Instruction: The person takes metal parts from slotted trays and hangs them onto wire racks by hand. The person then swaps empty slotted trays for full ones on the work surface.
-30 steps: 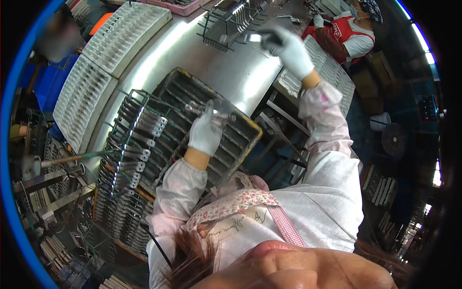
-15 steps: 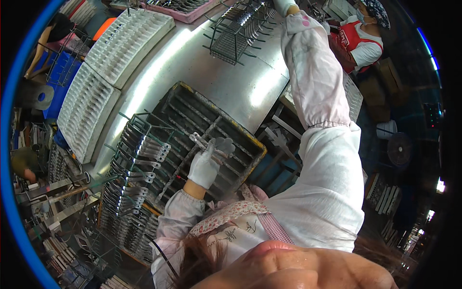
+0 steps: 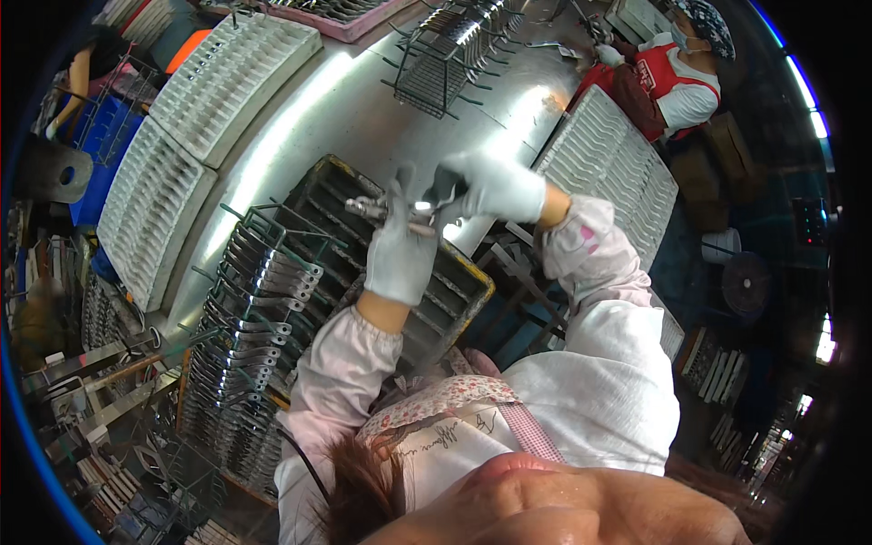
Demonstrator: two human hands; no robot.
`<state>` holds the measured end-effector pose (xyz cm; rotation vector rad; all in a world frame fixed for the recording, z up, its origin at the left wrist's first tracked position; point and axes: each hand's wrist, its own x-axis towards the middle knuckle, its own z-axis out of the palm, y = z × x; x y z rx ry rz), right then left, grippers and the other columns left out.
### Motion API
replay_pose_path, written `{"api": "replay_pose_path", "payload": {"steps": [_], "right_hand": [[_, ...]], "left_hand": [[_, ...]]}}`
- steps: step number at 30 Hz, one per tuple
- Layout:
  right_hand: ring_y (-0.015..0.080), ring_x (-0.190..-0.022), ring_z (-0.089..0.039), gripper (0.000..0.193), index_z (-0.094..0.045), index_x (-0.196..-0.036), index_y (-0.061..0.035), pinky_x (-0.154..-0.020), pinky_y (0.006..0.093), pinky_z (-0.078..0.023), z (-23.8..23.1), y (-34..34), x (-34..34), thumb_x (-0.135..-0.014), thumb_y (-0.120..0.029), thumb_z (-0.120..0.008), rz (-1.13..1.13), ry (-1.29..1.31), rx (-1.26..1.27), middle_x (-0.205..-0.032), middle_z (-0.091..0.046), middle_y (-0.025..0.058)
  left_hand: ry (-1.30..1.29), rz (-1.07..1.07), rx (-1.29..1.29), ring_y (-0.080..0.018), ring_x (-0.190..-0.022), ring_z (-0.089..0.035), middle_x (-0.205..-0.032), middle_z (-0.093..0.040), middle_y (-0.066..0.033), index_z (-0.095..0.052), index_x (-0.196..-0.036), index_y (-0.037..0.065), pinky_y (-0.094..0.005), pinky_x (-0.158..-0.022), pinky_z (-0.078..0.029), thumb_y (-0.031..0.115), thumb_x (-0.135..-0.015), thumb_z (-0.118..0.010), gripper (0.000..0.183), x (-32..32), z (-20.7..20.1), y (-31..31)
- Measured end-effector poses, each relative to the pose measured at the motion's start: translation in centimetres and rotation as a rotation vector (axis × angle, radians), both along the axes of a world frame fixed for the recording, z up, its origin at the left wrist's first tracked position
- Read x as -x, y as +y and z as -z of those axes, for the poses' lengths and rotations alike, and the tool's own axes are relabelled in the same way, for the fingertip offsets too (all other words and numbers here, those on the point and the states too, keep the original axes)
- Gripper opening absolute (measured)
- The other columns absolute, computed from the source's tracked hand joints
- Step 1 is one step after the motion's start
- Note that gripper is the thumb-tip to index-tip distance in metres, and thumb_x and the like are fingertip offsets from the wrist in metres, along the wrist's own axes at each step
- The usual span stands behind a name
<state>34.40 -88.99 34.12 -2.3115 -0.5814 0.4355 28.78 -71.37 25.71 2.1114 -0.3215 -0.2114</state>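
Observation:
My left hand [image 3: 400,250], in a white glove, is closed on shiny metal pieces [image 3: 363,210] with holed, handle-like ends. It is raised over a dark slotted crate [image 3: 468,282] with worn yellow edges. Close by on its right, my gloved right hand [image 3: 504,188] is closed on a dark, shiny metal piece [image 3: 443,186]. Motion blurs its fingers and that piece, so its exact kind is unclear. Left of the crate, a green wire rack [image 3: 259,218] holds several shiny metal handles [image 3: 292,289] with holed ends.
Pale ribbed trays [image 3: 141,213] line the far left edge of the metal table [image 3: 363,118]; another ribbed tray [image 3: 618,173] is on the right. A wire rack of metal pieces [image 3: 445,68] stands at the back. A co-worker in a red apron [image 3: 668,82] works at far right.
My right hand has come back from the far end of the table to beside my left hand, bringing a metal piece. My left hand has risen slightly, keeping its metal pieces.

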Motion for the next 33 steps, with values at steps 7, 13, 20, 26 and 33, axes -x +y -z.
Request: {"api": "replay_pose_path", "payload": {"steps": [7, 13, 20, 26, 33], "right_hand": [[0.0069, -0.051, -0.055, 0.031, -0.065, -0.103, -0.0036, -0.048, 0.0219, -0.046, -1.6, -3.4, -3.8, -0.075, -0.012, -0.074, 0.249, -0.296, -0.245, -0.072, -0.065, 0.0046], [0.0118, -0.071, -0.063, 0.027, -0.069, -0.102, -0.0069, -0.066, 0.0256, -0.049, -6.0, -8.6, -14.8, -0.076, -0.015, -0.071, 0.621, -0.605, -0.363, -0.084, -0.070, 0.0077], [0.0229, -0.072, -0.067, 0.032, -0.070, -0.102, -0.0083, -0.069, 0.0314, -0.052, -1.2, -10.0, -21.0, -0.074, -0.025, -0.071, 0.642, -0.613, 0.023, -0.079, -0.069, 0.0125], [0.0217, -0.070, -0.066, 0.032, -0.069, -0.098, -0.0073, -0.066, 0.0317, -0.052, 0.6, -9.3, -16.9, -0.074, -0.028, -0.073, 0.630, -0.960, 0.225, -0.082, -0.068, 0.0119], [0.0340, -0.074, -0.064, 0.040, -0.061, -0.087, -0.0044, -0.068, 0.0400, -0.051, -0.3, 2.8, 4.9, -0.068, -0.035, -0.077, -0.026, -0.078, 0.051, -0.074, -0.063, 0.0160]], "left_hand": [[0.598, -0.116, 1.434, -0.0275, -0.129, -0.041, -0.140, -0.042, -0.0114, -0.035, -0.137, 0.009, -0.0411, -0.109, -0.032, 0.044, -0.097, -0.041, 0.053, -2.5, -3.9, -2.6], [0.823, -0.055, 1.480, -0.0299, -0.130, -0.038, -0.140, -0.041, -0.0143, -0.038, -0.134, 0.005, -0.0422, -0.109, -0.031, 0.045, -0.096, -0.042, 0.056, 1.1, -1.2, -2.1], [0.891, -0.129, 1.382, -0.0306, -0.133, -0.035, -0.144, -0.037, -0.0144, -0.034, -0.139, 0.003, -0.0414, -0.111, -0.026, 0.047, -0.097, -0.039, 0.061, 4.5, 0.6, 1.1], [0.851, -0.094, 1.421, -0.0273, -0.135, -0.033, -0.147, -0.034, -0.0117, -0.028, -0.143, 0.004, -0.0401, -0.112, -0.023, 0.043, -0.101, -0.031, 0.058, 4.7, 0.1, 2.0], [-0.164, 0.036, 0.365, -0.0320, -0.135, -0.035, -0.151, -0.023, -0.0165, 0.017, -0.144, 0.017, -0.0314, -0.100, -0.042, -0.014, -0.084, -0.050, 0.095, 3.3, -0.5, 0.8]]}}
